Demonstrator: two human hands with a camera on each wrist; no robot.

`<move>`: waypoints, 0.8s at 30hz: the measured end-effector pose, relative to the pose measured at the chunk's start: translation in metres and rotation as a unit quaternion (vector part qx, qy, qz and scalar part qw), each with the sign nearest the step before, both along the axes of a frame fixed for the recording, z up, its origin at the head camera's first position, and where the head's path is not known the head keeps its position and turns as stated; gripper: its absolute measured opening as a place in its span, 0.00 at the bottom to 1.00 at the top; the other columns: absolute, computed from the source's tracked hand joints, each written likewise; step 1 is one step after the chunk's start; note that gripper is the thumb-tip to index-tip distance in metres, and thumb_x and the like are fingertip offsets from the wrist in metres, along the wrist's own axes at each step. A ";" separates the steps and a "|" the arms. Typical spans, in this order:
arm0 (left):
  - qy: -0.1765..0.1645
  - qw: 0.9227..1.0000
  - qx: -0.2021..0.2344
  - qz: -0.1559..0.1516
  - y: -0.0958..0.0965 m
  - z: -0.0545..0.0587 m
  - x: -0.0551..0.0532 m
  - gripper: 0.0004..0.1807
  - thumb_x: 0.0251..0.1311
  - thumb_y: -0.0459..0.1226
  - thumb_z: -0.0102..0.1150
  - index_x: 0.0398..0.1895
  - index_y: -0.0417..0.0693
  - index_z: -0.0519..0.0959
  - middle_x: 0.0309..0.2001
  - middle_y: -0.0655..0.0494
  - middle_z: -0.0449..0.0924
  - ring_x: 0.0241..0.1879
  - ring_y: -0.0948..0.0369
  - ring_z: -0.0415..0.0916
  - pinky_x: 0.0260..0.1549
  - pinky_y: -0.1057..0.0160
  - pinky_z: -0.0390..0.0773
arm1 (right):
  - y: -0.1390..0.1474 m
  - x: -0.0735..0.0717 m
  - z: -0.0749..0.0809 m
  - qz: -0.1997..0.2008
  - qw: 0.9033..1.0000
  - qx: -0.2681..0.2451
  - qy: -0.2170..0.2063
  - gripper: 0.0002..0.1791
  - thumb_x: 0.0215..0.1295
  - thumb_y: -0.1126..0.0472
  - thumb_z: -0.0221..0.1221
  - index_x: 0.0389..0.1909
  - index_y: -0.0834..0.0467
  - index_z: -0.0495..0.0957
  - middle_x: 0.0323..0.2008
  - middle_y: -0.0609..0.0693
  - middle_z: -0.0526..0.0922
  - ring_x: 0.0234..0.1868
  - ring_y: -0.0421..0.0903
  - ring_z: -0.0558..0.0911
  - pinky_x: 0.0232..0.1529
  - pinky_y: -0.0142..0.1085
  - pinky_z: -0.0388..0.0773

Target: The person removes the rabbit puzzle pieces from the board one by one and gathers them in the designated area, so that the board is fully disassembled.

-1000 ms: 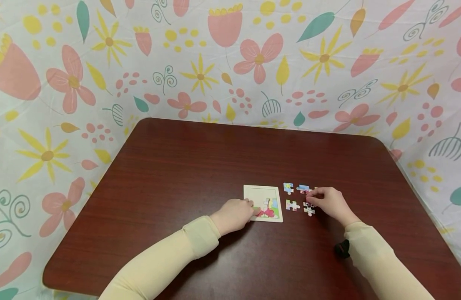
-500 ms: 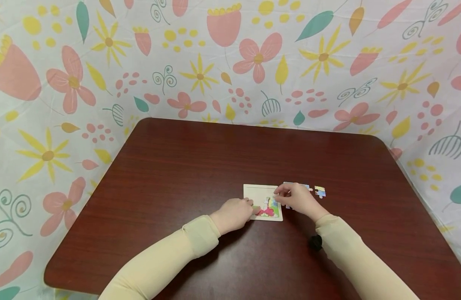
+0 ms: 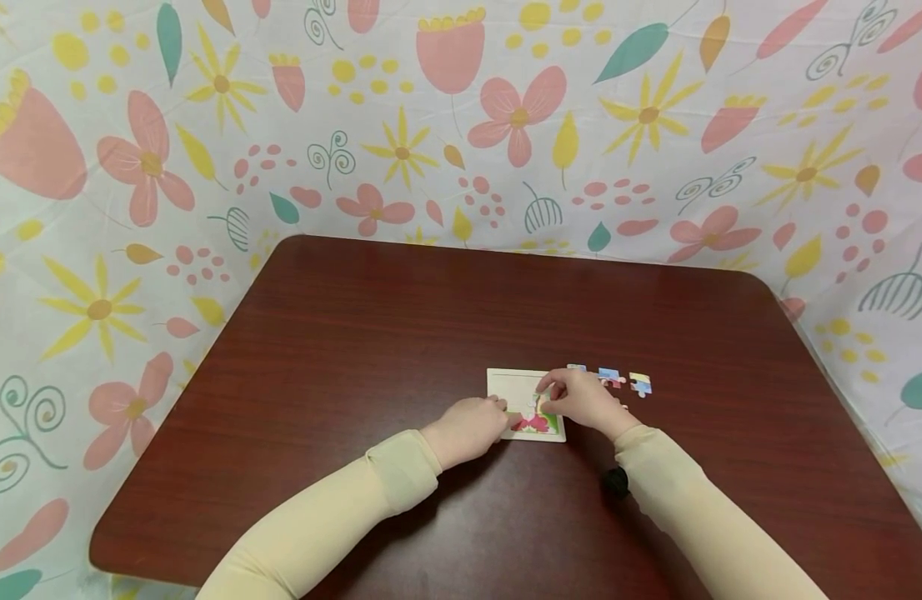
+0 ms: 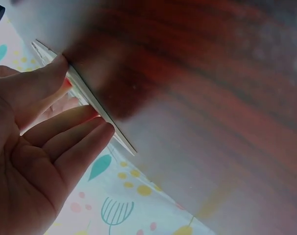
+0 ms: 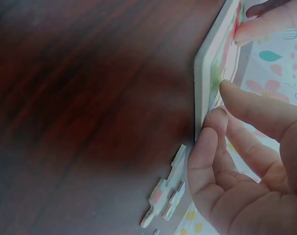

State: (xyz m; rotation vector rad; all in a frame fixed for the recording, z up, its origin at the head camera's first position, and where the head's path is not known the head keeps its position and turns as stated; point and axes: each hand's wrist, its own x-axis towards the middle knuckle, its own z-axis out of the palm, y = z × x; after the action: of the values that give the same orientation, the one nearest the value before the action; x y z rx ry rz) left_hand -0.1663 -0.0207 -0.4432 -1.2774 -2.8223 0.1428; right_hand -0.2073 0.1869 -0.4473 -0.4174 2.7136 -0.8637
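A small pale jigsaw tray (image 3: 517, 382) lies on the table, with fitted puzzle pieces (image 3: 534, 425) in red and green along its near side. My left hand (image 3: 467, 425) holds the tray's left edge; in the left wrist view its fingertips meet the tray rim (image 4: 123, 139). Over the tray's right part, my right hand (image 3: 587, 402) has thumb and bent fingers together on a puzzle piece, mostly hidden by the fingers. The right wrist view shows those fingertips right at the tray's side (image 5: 202, 83).
Loose puzzle pieces lie right of the tray: one blue and red (image 3: 609, 377), one yellow and blue (image 3: 641, 384), and one partly behind the right hand (image 3: 577, 367). The dark wooden table (image 3: 386, 317) ends at a flowered cloth (image 3: 401, 83).
My right hand has moved left from the loose pieces to the tray, carrying a puzzle piece, then shifted slightly further left over it. The left hand stays on the tray.
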 end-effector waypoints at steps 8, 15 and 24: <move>-0.001 1.000 0.011 -0.001 0.001 -0.002 0.002 0.20 0.58 0.34 0.60 0.55 0.56 0.78 0.44 0.55 0.81 0.44 0.61 0.80 0.37 0.68 0.79 | -0.001 0.000 -0.002 -0.001 1.000 0.004 -0.001 0.09 0.54 0.65 0.66 0.37 0.57 0.82 0.23 0.49 0.75 0.22 0.43 0.70 0.23 0.35 0.67; 0.019 0.999 0.006 -0.044 0.008 -0.001 0.006 0.16 0.59 0.37 0.61 0.52 0.53 0.80 0.58 0.60 0.76 0.51 0.66 0.76 0.40 0.72 0.77 | -0.002 0.000 -0.001 -0.001 1.000 0.001 0.004 0.09 0.54 0.66 0.66 0.37 0.58 0.81 0.23 0.49 0.76 0.22 0.43 0.70 0.23 0.35 0.67; 0.053 0.996 0.008 -0.068 0.010 -0.001 0.003 0.13 0.62 0.35 0.55 0.46 0.59 0.82 0.48 0.67 0.80 0.35 0.65 0.78 0.31 0.70 0.78 | -0.003 0.000 -0.002 0.007 1.000 -0.005 0.005 0.08 0.54 0.67 0.66 0.37 0.59 0.81 0.23 0.50 0.75 0.22 0.43 0.70 0.23 0.34 0.67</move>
State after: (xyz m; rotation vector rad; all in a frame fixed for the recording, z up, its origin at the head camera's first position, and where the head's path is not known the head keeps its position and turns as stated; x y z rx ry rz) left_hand -0.1634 -0.0106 -0.4443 -1.4097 -2.6340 0.1769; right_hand -0.2073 0.1837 -0.4494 -0.4433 2.7127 -0.8741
